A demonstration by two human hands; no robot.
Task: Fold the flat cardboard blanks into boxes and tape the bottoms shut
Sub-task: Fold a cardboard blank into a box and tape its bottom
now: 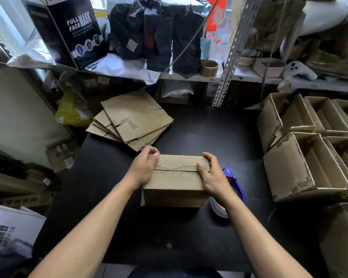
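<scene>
Both hands grip folded box [177, 180] at mid-table: left hand [144, 168] curled over its left end, right hand [210, 177] over its right, pressing flaps closed along the seam. Flat blanks [132, 120] stacked behind-left, blue tape dispenser [234, 181] just right of box, black table [169, 237], finished boxes [309, 149] far right.

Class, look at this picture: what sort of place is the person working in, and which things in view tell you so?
Probably a small packing or stockroom. A stack of flat blanks lies on the black table, folded boxes are piled at the right, a tape dispenser sits beside the box in hand, and shelves hold packaged goods.
</scene>
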